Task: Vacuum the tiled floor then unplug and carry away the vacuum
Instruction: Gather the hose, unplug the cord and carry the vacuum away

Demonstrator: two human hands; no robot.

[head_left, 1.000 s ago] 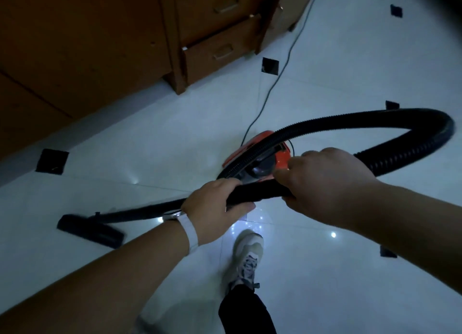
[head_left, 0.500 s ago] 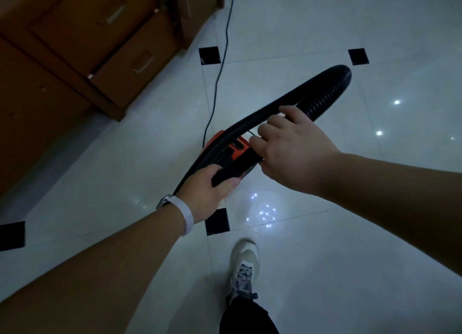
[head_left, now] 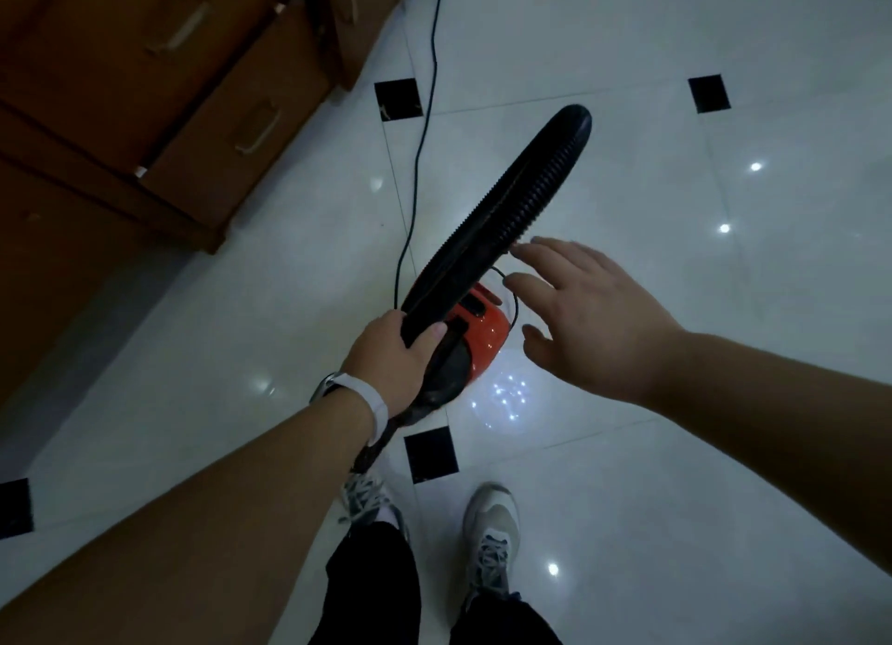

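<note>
Open glossy white tiled floor (head_left: 675, 451) ahead and right, black diamond insets at tile corners; wooden drawer cabinet (head_left: 169, 113) bounds it upper left. Orange vacuum body (head_left: 487, 338), rounded plastic, sits on floor just ahead of shoes (head_left: 490, 514). Thin black cord (head_left: 420, 162) runs from it past cabinet corner. Ribbed black hose (head_left: 521, 205) folded into narrow loop above body. Left hand (head_left: 391, 360) grips hose's smooth end, fingers wrapped. Right hand (head_left: 593, 316), clamped on hose half a second ago, now off it, fingers spread, tips just beside ribs.
</note>
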